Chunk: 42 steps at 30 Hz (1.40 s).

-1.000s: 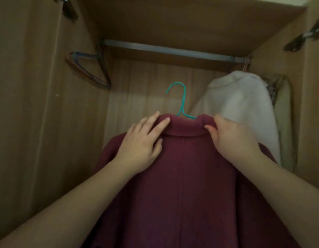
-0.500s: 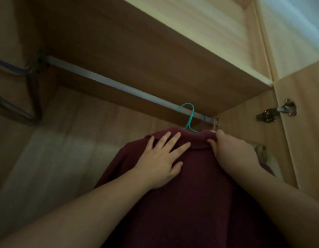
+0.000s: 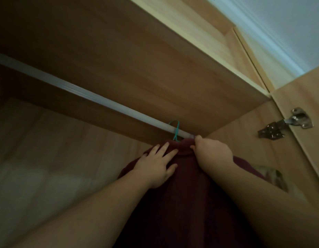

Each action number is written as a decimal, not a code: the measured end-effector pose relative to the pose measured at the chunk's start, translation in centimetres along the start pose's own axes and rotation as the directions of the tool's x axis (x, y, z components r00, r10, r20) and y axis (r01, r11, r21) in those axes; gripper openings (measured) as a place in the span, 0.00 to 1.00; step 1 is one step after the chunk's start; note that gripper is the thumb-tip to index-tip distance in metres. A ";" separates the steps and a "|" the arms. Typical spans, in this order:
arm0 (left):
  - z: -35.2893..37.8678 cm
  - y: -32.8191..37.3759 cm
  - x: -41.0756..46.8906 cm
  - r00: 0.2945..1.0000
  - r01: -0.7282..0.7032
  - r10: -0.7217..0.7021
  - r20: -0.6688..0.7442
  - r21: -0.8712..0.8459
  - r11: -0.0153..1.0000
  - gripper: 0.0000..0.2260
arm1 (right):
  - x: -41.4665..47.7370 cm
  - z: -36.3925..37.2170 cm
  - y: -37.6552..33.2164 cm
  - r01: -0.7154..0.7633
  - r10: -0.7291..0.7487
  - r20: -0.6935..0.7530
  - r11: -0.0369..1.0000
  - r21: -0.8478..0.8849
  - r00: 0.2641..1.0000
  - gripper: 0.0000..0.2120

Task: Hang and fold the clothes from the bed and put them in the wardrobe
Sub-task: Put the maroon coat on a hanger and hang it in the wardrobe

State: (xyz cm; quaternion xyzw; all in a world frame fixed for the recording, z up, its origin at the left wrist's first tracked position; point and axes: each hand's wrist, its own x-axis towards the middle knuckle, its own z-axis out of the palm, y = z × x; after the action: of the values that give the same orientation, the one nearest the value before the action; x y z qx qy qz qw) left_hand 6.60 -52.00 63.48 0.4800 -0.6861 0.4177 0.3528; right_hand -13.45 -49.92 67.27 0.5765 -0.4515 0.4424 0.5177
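Observation:
A dark red garment (image 3: 187, 194) hangs on a teal hanger (image 3: 175, 130) whose hook sits over the wardrobe's metal rail (image 3: 83, 94), near its right end. My left hand (image 3: 157, 166) lies flat with spread fingers on the garment's left shoulder, just below the collar. My right hand (image 3: 211, 153) pinches the collar's right side close under the rail. Most of the hanger is hidden inside the garment.
A wooden shelf (image 3: 137, 51) runs just above the rail. The open wardrobe door with a metal hinge (image 3: 286, 125) stands at the right. A pale garment (image 3: 273, 178) shows behind my right forearm. The wardrobe's back panel (image 3: 47, 149) fills the left.
The garment has gone up and to the right with both hands on it. The teal hook now sits over the rail. The view has tilted upward.

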 end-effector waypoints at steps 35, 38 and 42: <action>-4.8 34.5 -42.3 0.832 -0.129 0.469 0.296 -0.719 0.683 0.32 | -54.5 -38.5 7.2 -0.246 0.584 0.588 0.795 -0.554 0.560 0.29; -5.4 41.2 -47.8 0.721 -0.088 0.590 0.362 -0.798 0.596 0.33 | -60.5 -44.0 8.2 -0.299 0.691 0.571 0.714 -0.633 0.444 0.30; -7.6 50.0 -54.4 0.578 -0.028 0.711 0.401 -0.861 0.508 0.33 | -67.8 -51.0 9.4 -0.357 0.808 0.515 0.588 -0.725 0.286 0.31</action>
State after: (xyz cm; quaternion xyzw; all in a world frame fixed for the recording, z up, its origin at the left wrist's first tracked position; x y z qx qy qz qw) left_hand -24.69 -15.76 6.70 0.2187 -0.9660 -0.0791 0.1132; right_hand -38.40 4.59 6.55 0.3442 -0.9113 0.1596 0.1602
